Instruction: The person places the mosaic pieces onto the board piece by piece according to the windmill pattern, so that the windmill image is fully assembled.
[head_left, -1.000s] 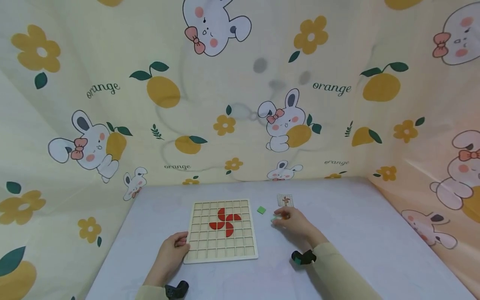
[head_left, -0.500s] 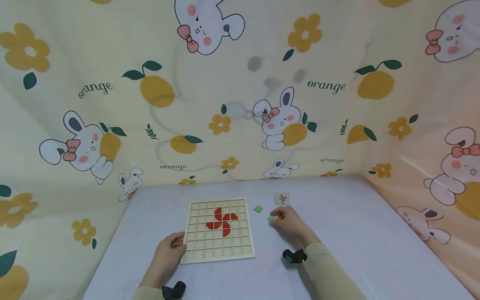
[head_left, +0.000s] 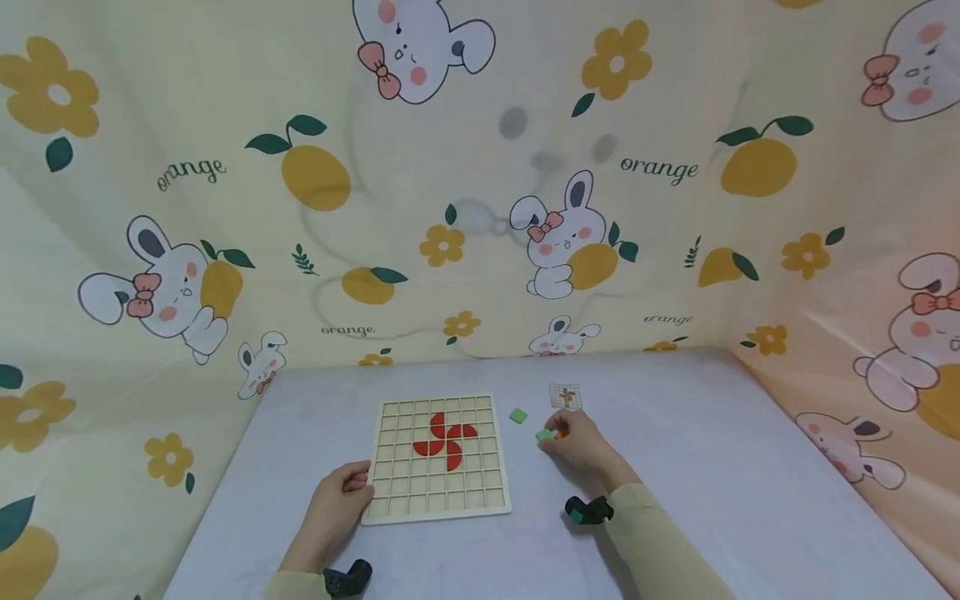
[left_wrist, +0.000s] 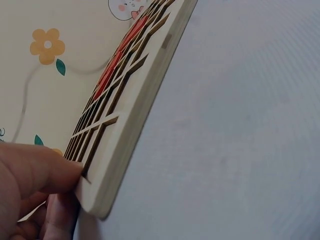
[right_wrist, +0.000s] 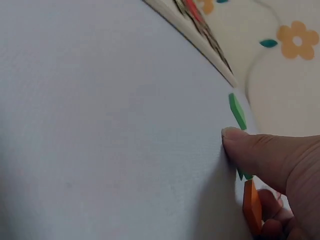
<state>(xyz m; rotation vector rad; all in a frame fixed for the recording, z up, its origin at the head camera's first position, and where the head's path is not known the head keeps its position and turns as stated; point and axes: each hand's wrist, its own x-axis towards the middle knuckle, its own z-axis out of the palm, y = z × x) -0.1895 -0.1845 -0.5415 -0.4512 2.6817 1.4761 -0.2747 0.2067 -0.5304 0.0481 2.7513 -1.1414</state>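
Note:
On the white table lies a square wooden grid board (head_left: 442,492) with several red quarter-round pieces (head_left: 430,448) set in its middle as a pinwheel. My left hand (head_left: 339,500) holds the board's near left corner; the left wrist view shows its thumb (left_wrist: 55,172) on the rim and fingers below. To the board's right, my right hand (head_left: 583,448) pinches a green square tile (head_left: 544,435) at the table, partly covered by the thumb (right_wrist: 250,150) in the right wrist view. An orange piece (right_wrist: 251,207) sits by its curled fingers.
Another green tile (head_left: 518,415) lies between the board and the right hand. Behind that hand is a small pattern card (head_left: 566,396) printed with a grid and a pinwheel. A cloth with rabbits and oranges (head_left: 480,250) hangs around the table.
The right fingers have shifted slightly, so more of the green tile and the orange piece shows. The left hand stays on the board. The head view has moved a little.

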